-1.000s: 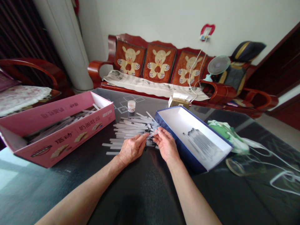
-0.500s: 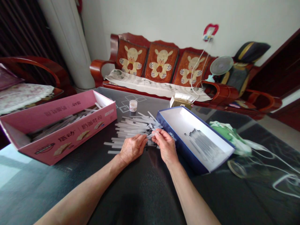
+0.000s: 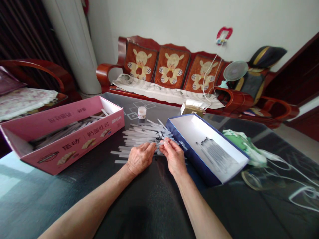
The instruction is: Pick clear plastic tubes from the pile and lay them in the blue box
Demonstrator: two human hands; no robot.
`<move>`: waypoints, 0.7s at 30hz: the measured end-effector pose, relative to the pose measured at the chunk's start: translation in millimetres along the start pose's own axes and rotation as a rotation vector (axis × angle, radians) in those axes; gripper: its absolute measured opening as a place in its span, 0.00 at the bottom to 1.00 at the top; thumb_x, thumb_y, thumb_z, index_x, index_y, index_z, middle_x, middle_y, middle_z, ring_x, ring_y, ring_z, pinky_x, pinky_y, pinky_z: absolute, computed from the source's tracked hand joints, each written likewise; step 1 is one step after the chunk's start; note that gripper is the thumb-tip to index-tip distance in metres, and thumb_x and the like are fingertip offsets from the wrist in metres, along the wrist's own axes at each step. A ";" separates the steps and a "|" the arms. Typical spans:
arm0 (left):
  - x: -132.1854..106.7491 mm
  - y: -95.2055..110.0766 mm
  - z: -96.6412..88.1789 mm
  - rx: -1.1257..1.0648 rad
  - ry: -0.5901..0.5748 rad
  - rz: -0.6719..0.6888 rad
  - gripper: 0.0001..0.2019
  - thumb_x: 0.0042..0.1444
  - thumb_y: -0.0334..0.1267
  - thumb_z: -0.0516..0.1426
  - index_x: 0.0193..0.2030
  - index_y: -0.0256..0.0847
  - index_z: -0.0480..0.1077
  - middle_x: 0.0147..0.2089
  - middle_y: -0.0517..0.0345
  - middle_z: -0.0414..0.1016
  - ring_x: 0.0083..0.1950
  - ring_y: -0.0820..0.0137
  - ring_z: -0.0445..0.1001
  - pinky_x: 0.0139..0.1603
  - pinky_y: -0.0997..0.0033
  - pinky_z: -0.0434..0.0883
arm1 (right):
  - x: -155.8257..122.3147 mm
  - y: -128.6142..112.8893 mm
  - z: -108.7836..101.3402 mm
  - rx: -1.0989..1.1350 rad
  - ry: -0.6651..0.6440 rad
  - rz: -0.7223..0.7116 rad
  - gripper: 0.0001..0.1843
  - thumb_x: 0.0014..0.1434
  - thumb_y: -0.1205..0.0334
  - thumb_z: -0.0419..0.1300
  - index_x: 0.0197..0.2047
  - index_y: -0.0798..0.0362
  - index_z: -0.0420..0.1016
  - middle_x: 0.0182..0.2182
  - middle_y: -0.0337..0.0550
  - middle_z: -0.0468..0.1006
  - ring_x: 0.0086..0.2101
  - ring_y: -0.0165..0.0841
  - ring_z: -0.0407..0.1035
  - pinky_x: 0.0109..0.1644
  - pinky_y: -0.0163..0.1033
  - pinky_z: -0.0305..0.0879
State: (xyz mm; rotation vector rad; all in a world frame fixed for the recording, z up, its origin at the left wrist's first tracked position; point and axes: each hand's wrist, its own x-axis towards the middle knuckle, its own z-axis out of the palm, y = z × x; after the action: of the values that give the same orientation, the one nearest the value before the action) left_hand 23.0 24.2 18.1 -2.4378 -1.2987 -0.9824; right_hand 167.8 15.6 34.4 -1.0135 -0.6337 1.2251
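Observation:
A loose pile of thin, whitish see-through plastic tubes (image 3: 139,134) lies on the dark table in front of me, some with small black parts among them. My left hand (image 3: 141,157) is at the near edge of the pile, fingers closed in a pinch on the end of a slim clear tube (image 3: 160,143). The same tube is pinched by my right hand (image 3: 173,155) from the other side, thumb against fingertips. The fingertips partly cover it. To the right, a blue box (image 3: 194,146) with a white inside holds a row of similar tubes with dark ends (image 3: 214,152).
At the left stands a pink carton (image 3: 99,136) with many more tubes in it. A small cup (image 3: 142,113) is behind the pile. A gold-coloured box (image 3: 193,109) stands behind the blue one. Farther right lie a green-and-white package (image 3: 240,144), a tape roll (image 3: 251,179) and white cables (image 3: 306,192).
My right hand has shifted slightly, its fingers drawing closer together at the tube. The left hand stays nearly in place. Both boxes and the pile look the same.

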 end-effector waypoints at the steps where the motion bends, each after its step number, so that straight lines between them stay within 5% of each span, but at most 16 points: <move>1: 0.2 -0.4 0.5 -0.006 -0.005 0.000 0.12 0.65 0.40 0.48 0.39 0.41 0.71 0.27 0.58 0.71 0.27 0.73 0.70 0.24 0.75 0.58 | 0.4 0.1 -0.3 0.002 -0.004 0.008 0.19 0.42 0.57 0.70 0.38 0.53 0.75 0.34 0.39 0.80 0.29 0.27 0.72 0.41 0.38 0.72; 9: 3.1 -5.1 2.7 -0.012 0.028 -0.020 0.12 0.64 0.42 0.49 0.45 0.40 0.71 0.31 0.55 0.74 0.33 0.70 0.71 0.33 0.71 0.64 | 4.9 0.4 -7.5 -0.186 -0.053 -0.120 0.18 0.48 0.54 0.65 0.42 0.52 0.71 0.34 0.39 0.78 0.31 0.30 0.73 0.40 0.40 0.71; 16: 3.0 -9.8 -2.0 -0.032 0.136 0.051 0.10 0.62 0.40 0.53 0.46 0.43 0.72 0.38 0.52 0.76 0.38 0.65 0.69 0.43 0.62 0.63 | -6.3 -35.3 -3.5 -1.156 -0.369 -0.671 0.09 0.57 0.64 0.57 0.41 0.51 0.76 0.39 0.45 0.74 0.41 0.34 0.70 0.48 0.39 0.65; 21: 3.4 -9.7 -1.6 -0.055 0.169 0.113 0.12 0.61 0.39 0.54 0.49 0.40 0.70 0.41 0.50 0.76 0.41 0.64 0.70 0.46 0.61 0.63 | -10.3 -64.3 9.5 -1.581 -0.565 -0.747 0.08 0.59 0.65 0.57 0.38 0.51 0.78 0.36 0.44 0.73 0.40 0.34 0.68 0.48 0.38 0.63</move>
State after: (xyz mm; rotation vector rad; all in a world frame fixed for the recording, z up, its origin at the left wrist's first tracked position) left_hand 15.9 31.4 20.3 -2.3786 -1.0811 -1.1780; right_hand 186.5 7.5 96.9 -1.3910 -2.3616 0.0953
